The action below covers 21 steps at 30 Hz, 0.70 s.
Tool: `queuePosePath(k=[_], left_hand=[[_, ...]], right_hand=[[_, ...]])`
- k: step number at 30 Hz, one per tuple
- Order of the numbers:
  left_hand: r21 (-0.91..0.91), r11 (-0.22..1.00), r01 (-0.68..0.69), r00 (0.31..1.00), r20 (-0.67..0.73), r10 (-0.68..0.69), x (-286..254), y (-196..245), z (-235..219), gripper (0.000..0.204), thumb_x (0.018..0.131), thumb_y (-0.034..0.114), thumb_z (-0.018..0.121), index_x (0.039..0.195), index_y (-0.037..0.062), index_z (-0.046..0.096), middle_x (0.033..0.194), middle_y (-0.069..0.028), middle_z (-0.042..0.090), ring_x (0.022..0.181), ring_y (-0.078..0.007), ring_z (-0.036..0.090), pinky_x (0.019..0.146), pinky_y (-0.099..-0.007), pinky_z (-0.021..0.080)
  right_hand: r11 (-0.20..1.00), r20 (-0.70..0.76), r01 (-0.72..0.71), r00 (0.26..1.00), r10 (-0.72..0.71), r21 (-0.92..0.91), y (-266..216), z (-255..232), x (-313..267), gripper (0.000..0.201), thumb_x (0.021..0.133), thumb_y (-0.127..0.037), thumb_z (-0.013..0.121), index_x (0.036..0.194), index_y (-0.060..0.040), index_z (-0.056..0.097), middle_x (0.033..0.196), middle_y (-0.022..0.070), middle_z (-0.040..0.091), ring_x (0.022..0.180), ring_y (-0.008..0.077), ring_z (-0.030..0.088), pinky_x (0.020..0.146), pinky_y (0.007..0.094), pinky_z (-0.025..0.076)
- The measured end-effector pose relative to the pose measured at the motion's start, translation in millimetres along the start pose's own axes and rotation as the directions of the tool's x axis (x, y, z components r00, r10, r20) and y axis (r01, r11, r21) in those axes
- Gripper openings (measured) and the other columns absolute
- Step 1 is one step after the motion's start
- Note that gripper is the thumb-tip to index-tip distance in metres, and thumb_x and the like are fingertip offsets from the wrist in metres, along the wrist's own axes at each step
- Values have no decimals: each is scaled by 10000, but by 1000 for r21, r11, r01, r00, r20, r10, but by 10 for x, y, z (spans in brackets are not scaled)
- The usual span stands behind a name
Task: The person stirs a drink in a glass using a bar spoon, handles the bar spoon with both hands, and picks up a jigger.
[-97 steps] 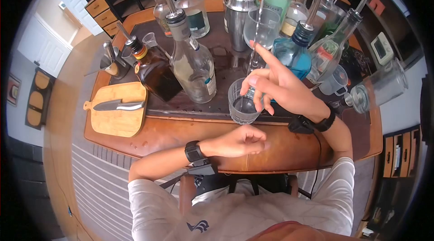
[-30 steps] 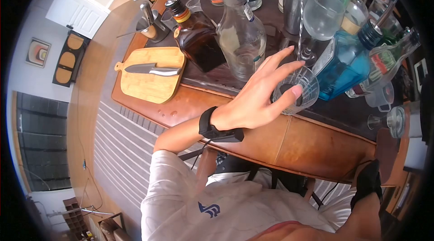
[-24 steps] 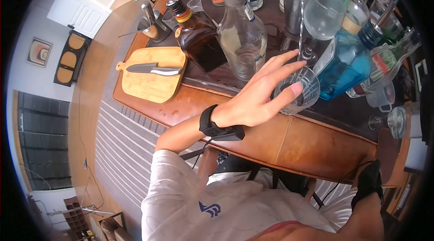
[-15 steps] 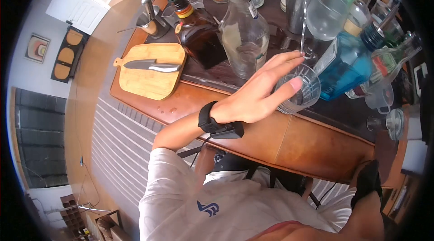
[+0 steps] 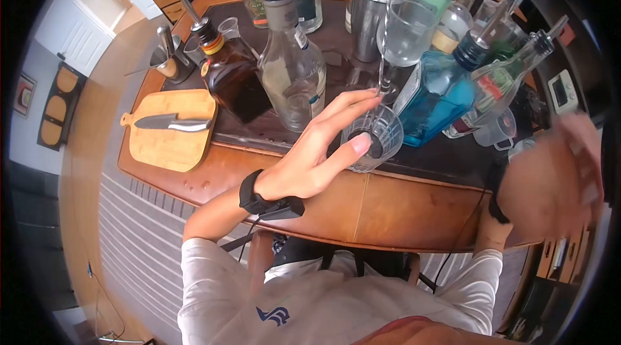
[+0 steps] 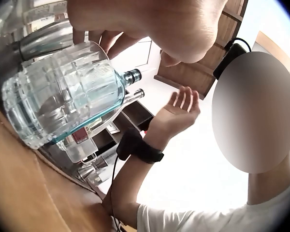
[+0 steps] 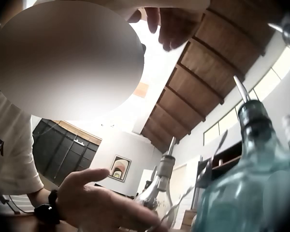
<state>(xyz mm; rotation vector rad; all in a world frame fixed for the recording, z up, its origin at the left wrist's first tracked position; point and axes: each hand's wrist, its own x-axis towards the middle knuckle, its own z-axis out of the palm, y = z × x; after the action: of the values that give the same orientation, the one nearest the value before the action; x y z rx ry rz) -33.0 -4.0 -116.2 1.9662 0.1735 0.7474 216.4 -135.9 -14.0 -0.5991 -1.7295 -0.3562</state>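
Observation:
In the head view, a cut-glass mixing glass stands near the table's front edge. A twisted bar spoon with a fork end rises from it. My left hand is beside the glass, fingers extended across its left rim and fingertips close to the spoon's stem; the thumb is spread apart over the near rim. My right hand is raised at the far right, blurred by motion. In the left wrist view the right hand holds nothing, with fingers loosely up. A blue bottle stands right of the glass.
A cutting board with a knife lies at left. Behind stand a brown bottle, a clear bottle, a steel shaker and a stemmed glass. At right are a plastic jug and more bottles.
My right hand, over the glass at first, went down to the lower right and is now up at the right. My left hand has come from the table edge to the glass. The head view has swung.

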Motion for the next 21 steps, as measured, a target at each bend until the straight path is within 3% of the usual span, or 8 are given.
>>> queuePosePath(k=[2,4,6,7,9,16,18,21], left_hand=[[-8,1000,-13,1000,12,14,-6,9,-9,678,1011,410,445,1455,-103,456,1501,-258,451,1421,-379,409,1193,-455,256],[-29,1000,3,1000,11,-2,-3,43,-8,708,995,447,451,1440,-103,476,1498,-259,453,1423,-382,408,1195,-463,252],[18,999,-42,999,20,42,-10,36,-20,711,990,455,453,1431,-102,487,1497,-261,453,1424,-383,408,1196,-469,251],[61,995,-77,997,28,75,-6,33,-26,716,985,464,456,1422,-101,499,1496,-262,453,1425,-384,408,1197,-474,250],[51,995,-87,996,13,86,15,53,-26,705,968,456,473,1404,-96,523,1475,-263,475,1430,-391,404,1195,-503,249],[131,971,-201,976,116,187,-11,76,-23,618,926,374,554,1338,-86,580,1408,-230,542,1422,-409,407,1176,-545,270],[121,969,-216,972,117,202,-14,65,-11,609,929,375,550,1326,-85,591,1387,-229,559,1413,-413,417,1167,-543,284],[117,964,-239,968,109,227,1,46,-31,572,937,370,539,1273,-85,624,1325,-226,603,1380,-419,453,1143,-540,319]], right_hand=[[968,-42,-249,968,248,-31,47,116,-104,447,1074,-278,366,1239,83,572,1146,265,639,932,296,649,818,402,535],[920,162,-361,909,383,-151,98,276,-34,344,1072,-157,441,1315,45,577,1210,192,657,891,186,665,718,272,522],[777,170,-618,759,629,-118,65,425,-26,363,979,-89,616,1328,11,601,1183,113,692,799,96,670,648,222,504],[780,165,-614,763,626,-121,41,483,-30,363,979,-89,616,1328,11,601,1183,113,692,799,96,670,648,222,504],[665,187,-746,649,737,-31,16,571,-52,420,945,-64,664,1351,14,590,1197,115,704,770,71,666,606,208,489],[587,302,-809,566,767,25,81,574,-118,342,932,-92,709,1256,-1,648,1095,83,733,683,60,620,538,193,447],[720,280,-694,691,666,-2,110,592,-126,184,928,-84,713,1077,20,691,1016,68,728,617,64,579,530,195,423],[817,347,-532,739,577,-223,111,508,-93,122,936,-94,702,935,27,684,864,55,706,575,79,571,522,217,420]])
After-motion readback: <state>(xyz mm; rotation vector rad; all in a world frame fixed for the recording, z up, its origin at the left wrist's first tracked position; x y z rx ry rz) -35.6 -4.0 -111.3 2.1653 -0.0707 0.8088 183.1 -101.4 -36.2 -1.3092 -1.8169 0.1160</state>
